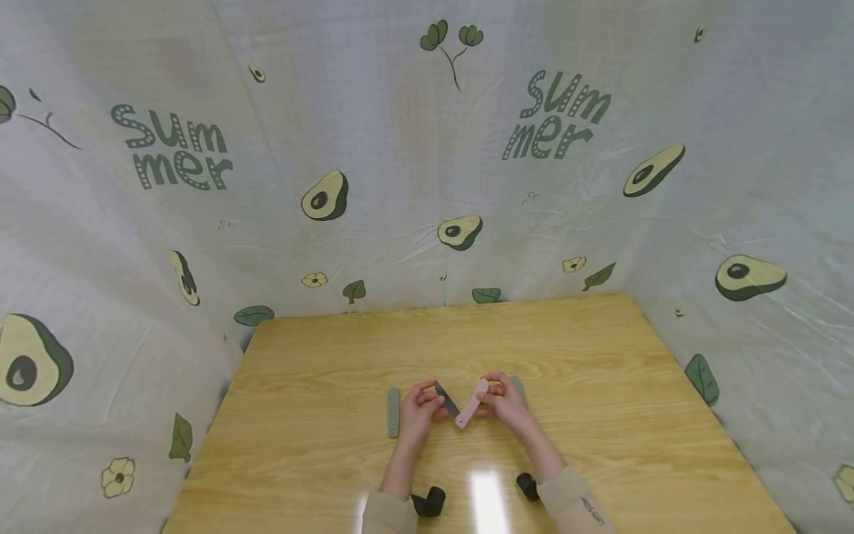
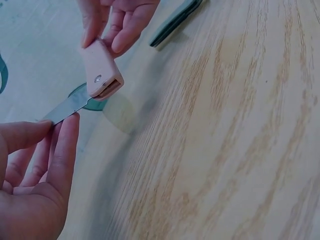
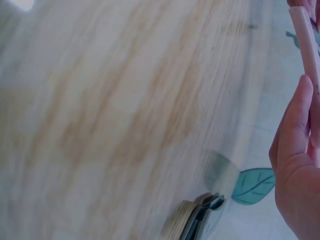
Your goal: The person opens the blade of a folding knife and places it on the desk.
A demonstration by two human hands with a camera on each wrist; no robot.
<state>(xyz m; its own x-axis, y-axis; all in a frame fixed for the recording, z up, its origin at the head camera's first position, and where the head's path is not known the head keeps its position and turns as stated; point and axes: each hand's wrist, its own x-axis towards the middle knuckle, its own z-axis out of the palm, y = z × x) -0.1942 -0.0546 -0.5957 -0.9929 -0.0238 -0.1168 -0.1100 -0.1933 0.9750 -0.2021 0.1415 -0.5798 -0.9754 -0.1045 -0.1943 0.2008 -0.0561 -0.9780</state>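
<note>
A folding knife with a pink handle is partly unfolded above the table. The left hand pinches its grey metal blade between thumb and fingers. Around the pink handle curl the thumb and fingers of the right hand. In the left wrist view the handle's pivot end, with a rivet and a slot, points toward the camera. A grey-green folded piece, much like a closed folding knife, lies left of the left hand. Another grey-green piece lies beyond the right hand, partly hidden by it.
The wood-grain table is bordered at the back and sides by a white cloth printed with avocados and leaves. Black devices sit at both wrists. Light reflects off the table near its front.
</note>
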